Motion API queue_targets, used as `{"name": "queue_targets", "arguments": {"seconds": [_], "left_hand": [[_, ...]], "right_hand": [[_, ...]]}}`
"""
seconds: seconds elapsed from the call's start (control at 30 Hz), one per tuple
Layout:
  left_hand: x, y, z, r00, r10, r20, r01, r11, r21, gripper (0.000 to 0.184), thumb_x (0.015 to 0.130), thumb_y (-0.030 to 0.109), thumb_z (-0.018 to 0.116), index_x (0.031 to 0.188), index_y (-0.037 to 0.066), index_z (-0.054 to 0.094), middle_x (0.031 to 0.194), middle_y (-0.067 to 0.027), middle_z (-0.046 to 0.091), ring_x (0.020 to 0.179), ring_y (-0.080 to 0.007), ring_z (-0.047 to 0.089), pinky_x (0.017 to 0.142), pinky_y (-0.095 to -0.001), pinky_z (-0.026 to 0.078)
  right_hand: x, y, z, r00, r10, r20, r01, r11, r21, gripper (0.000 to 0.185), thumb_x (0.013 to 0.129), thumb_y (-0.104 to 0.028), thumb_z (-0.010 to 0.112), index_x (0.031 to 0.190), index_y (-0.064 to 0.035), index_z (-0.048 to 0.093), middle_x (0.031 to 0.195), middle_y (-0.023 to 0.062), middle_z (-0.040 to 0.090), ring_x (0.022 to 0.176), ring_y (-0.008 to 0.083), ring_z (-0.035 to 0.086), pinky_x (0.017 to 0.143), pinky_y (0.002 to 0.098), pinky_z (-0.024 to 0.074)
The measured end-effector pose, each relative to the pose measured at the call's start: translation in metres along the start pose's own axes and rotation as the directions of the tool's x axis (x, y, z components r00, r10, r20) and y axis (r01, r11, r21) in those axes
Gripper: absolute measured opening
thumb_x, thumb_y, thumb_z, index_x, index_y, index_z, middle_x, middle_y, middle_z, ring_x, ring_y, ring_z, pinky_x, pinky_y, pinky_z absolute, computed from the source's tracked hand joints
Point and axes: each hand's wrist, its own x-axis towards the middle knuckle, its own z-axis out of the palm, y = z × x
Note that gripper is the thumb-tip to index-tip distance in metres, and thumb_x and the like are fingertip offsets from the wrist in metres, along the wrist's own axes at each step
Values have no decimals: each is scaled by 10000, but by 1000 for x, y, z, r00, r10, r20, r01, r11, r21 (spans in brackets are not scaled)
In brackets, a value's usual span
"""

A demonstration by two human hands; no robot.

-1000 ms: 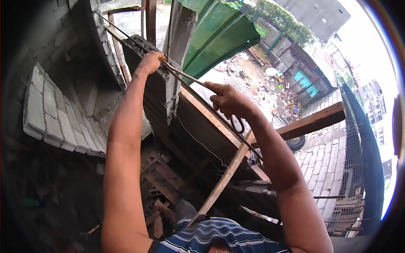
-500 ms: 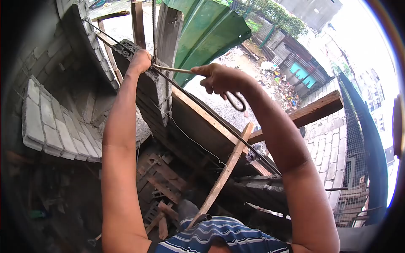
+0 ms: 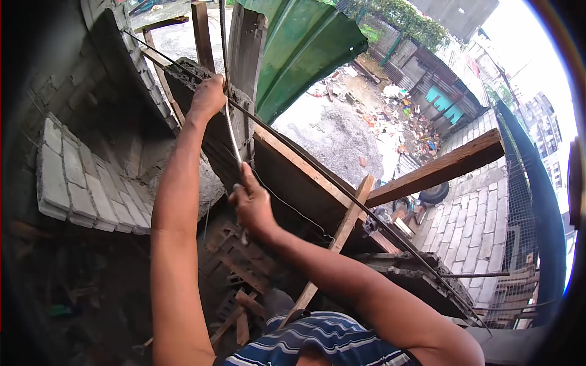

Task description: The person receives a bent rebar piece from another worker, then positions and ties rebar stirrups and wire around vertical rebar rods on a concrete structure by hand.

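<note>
- Head view: metal rod (image 3: 233, 135) just in front of the rough concrete wall (image 3: 246, 140), with the right hand (image 3: 252, 207) wrapped round its near part.
- Left hand (image 3: 209, 96) folded at the rod's far end, beside upright rebar (image 3: 224, 49); exact hold hidden, so impossible to tell what lies inside.
- Probably stiff, fairly light, hard to break, perhaps slick with sweat.
- Best held near the lower end, for leverage and for knuckles clear of concrete.
- Gritty, broken edge along the wall; long dark bar (image 3: 323, 174) running across it toward near right.
- Slanting timber prop (image 3: 340, 229) near centre, thick beam (image 3: 436, 168) to the right.
- Leaning block wall (image 3: 88, 177) at left, scrap timber (image 3: 243, 329) near, green metal sheet (image 3: 305, 61) far.
</note>
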Motion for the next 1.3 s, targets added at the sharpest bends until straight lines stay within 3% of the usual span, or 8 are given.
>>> {"name": "queue_targets", "arguments": {"seconds": [0.23,0.37,0.47,0.53,0.8,0.9,1.1,1.3], "left_hand": [[-4,-19,3,992,-98,-77,79,973,-215,234,809,24,605,1030,9,682,1011,-243,717,1032,-416,680,916,-481,533],[-3,-7,0,995,-60,-78,44,980,-194,229,802,10,585,1008,5,684,1004,-269,708,1015,-430,681,912,-494,531],[-14,5,1,986,129,-108,-134,990,-37,168,803,-7,566,962,-7,619,940,-291,695,939,-470,678,837,-540,537],[-20,-1,10,970,218,-109,-218,976,15,159,831,1,561,989,-9,573,916,-288,692,934,-467,680,833,-542,534],[-41,-2,-15,997,-76,19,78,937,-341,456,895,72,570,1343,11,512,1097,-287,699,1075,-434,666,969,-496,507],[-60,-15,-26,973,-217,75,219,778,-589,728,946,244,661,1550,37,312,1432,-279,549,1272,-376,599,1080,-438,462],[-230,-5,-107,888,-97,449,458,114,-881,1028,884,324,788,1605,3,128,1549,-230,399,1356,-319,482,1109,-430,422],[-328,55,-95,925,-84,372,345,598,-724,1123,834,183,844,1616,19,55,1481,-216,475,1295,-335,555,1037,-431,486]], "right_hand": [[-7,-22,10,992,-74,104,102,948,-302,623,1005,-52,496,1592,-86,289,981,253,709,769,274,626,759,335,504],[4,3,-5,977,-192,90,210,932,-296,619,1018,-57,517,1600,-122,317,1030,141,706,666,225,619,695,338,547],[-6,4,15,995,5,96,-25,977,212,654,1020,-81,535,1617,-190,290,897,39,619,552,131,522,508,307,484],[-21,-36,29,949,249,196,-316,725,612,712,1023,-112,550,1635,-253,215,784,-3,503,523,68,427,454,239,376],[-23,-66,38,911,319,261,-405,566,719,707,1033,-183,571,1623,-326,209,811,-3,487,508,78,364,440,265,335],[-23,-60,38,919,295,263,-391,584,712,707,1034,-182,568,1625,-320,206,812,-3,491,513,80,375,446,260,350],[-18,-43,43,939,278,200,-341,695,633,646,1043,-128,530,1615,-259,260,813,-1,506,533,77,424,463,253,415],[-8,-31,40,961,179,211,-246,902,355,587,998,-64,518,1562,-96,358,905,84,732,736,130,706,624,280,580]]}}
